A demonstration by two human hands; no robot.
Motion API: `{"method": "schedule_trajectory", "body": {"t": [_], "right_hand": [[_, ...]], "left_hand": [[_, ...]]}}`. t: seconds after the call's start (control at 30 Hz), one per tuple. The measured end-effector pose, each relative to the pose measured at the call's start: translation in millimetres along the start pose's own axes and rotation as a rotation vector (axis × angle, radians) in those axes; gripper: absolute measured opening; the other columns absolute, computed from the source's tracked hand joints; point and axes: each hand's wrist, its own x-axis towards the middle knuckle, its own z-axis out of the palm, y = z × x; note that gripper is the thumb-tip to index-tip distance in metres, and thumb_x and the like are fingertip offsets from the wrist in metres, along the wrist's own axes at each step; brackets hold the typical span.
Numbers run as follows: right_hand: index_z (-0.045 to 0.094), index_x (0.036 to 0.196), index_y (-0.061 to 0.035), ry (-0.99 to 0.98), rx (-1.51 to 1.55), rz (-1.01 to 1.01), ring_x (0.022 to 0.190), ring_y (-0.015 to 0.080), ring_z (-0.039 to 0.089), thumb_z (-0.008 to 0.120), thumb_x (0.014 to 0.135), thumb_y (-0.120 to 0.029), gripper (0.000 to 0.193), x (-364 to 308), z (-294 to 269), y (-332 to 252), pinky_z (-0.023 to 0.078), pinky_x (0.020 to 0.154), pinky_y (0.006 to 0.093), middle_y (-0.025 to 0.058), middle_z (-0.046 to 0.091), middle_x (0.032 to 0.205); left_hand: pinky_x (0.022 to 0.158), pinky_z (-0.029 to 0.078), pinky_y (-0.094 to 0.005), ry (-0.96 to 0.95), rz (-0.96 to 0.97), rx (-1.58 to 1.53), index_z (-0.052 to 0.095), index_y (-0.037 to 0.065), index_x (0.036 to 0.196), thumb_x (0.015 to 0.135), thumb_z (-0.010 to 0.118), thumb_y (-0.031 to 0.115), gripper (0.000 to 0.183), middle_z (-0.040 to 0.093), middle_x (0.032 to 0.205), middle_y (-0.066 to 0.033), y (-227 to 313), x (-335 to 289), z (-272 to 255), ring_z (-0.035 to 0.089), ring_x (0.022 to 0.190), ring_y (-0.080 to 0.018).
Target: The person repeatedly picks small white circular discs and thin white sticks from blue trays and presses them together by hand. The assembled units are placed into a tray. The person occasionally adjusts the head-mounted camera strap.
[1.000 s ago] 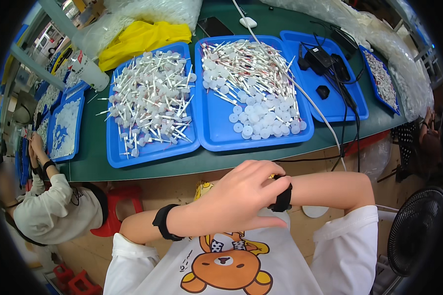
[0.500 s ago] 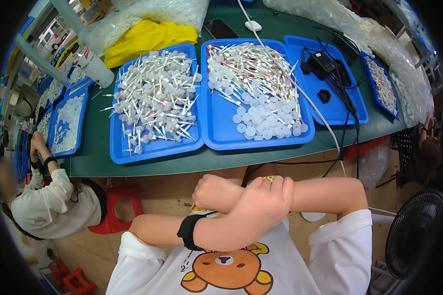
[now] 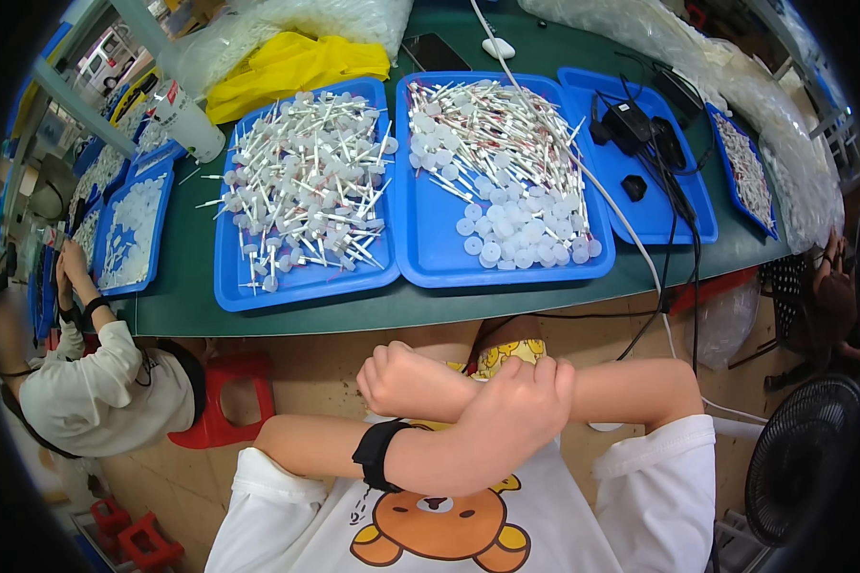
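My forearms are crossed in front of my white shirt, below the table edge. My left hand, with a black band on its wrist, comes across to the right. Its fingers are closed over my right forearm just behind the wrist. Pointing left beyond it, my right hand is curled into a fist, and nothing shows in it. Neither hand touches the trays. Nearest are a blue tray heaped with white sticks bearing translucent discs, and another blue tray with sticks and loose discs.
A third blue tray holds black adapters and cables; a white cable crosses the green table. A yellow bag and white bottle stand behind. Left sits a co-worker; a black fan is at right.
My right fist has shifted slightly left, and my left hand has slid a little along the crossed right forearm. The view has tilted a little; the trays' contents look the same.
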Motion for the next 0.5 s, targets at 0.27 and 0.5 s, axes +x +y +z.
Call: {"method": "schedule_trajectory", "body": {"t": [0.27,0.5], "right_hand": [[0.063,0.087,-0.0024,-0.841,0.080,0.076,0.076,0.0221,0.057,0.065,0.081,-0.018,0.017,4,-83,37,0.043,0.071,0.0341,0.0059,0.061,0.078],[0.068,0.090,0.0025,0.307,1.237,1.050,0.068,0.0163,0.064,0.065,0.090,-0.006,0.009,-108,-86,78,0.050,0.066,0.0296,0.0101,0.069,0.080]], "left_hand": [[0.089,0.044,-0.0412,0.093,0.027,-0.525,0.047,0.001,0.137,0.081,0.074,0.034,0.071,0.060,0.113,-0.0151,-70,-19,-48,0.059,0.101,-0.0299],[0.081,0.044,-0.0320,0.401,-0.668,-1.532,0.061,0.001,0.103,0.096,0.061,0.018,0.019,0.063,0.088,-0.0077,-116,-62,-41,0.061,0.084,-0.0199]]}}
